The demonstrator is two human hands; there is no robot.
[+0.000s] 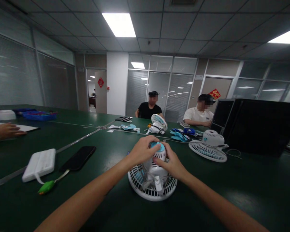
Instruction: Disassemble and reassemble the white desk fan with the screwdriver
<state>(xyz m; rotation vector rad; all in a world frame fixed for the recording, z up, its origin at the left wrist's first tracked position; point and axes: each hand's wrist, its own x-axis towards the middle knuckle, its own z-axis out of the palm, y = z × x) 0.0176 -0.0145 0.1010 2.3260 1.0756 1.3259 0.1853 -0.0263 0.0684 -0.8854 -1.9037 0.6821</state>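
Note:
In front of me a white fan point(151, 190) lies face down on the green table, its round grille flat against the top. A light blue cap point(161, 146) sits at the upper end of its housing. My left hand point(145, 149) is closed round the top of the housing from the left, thumb on the blue cap. From the right my right hand point(170, 162) grips the same housing, its thumb across the white side. A white cable with a plug point(159, 185) hangs bundled against the near side of the fan.
To the left lie a white power bank point(40, 164), a black phone point(78, 158) and a green cable piece point(46, 187). Another fan point(207, 150) rests at right beside a black computer case point(258, 125). Two people sit across the table; another person's hand point(8, 131) shows at far left.

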